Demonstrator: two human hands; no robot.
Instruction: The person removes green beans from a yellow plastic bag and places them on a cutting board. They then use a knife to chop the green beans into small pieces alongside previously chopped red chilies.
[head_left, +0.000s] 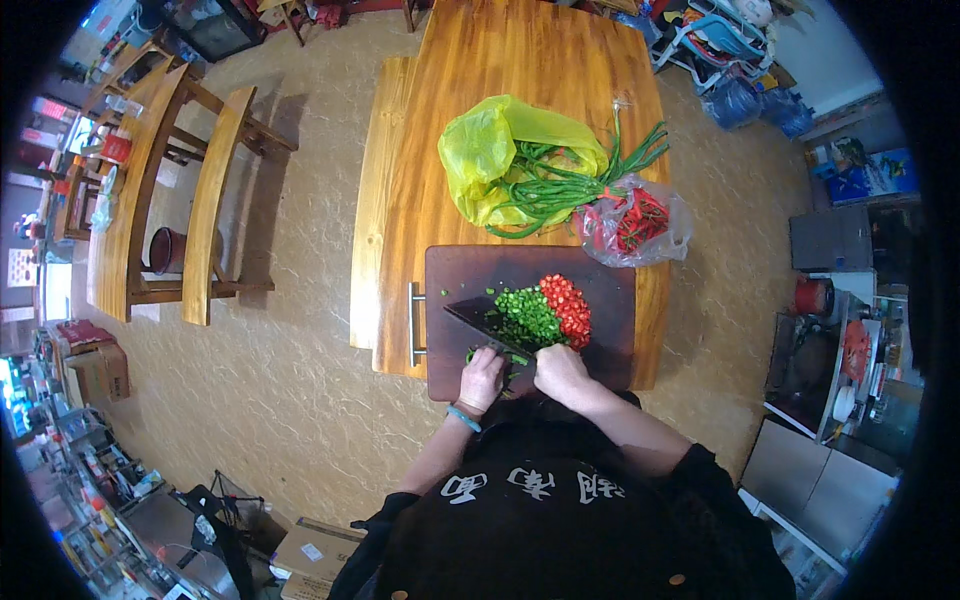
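Observation:
My right hand (561, 373) grips the handle of a dark-bladed cleaver (481, 324), whose blade slants up and left across the cutting board (611, 300). Close against the near side of the blade, my left hand (483, 375) holds down some green bean pieces (517, 360), partly hidden under the fingers. A bracelet circles the left wrist. Beyond the blade lies a heap of chopped green beans (532, 315), and chopped red chillies (567, 311) border it on the right. A few green bits are scattered at the board's left.
Behind the board, long green beans (555, 191) spill from a yellow plastic bag (480, 154). A clear bag of whole red chillies (641, 221) overlaps the board's far right corner. The board's metal handle (412, 324) sits at the wooden table's (525, 52) left. A bench (367, 225) runs alongside.

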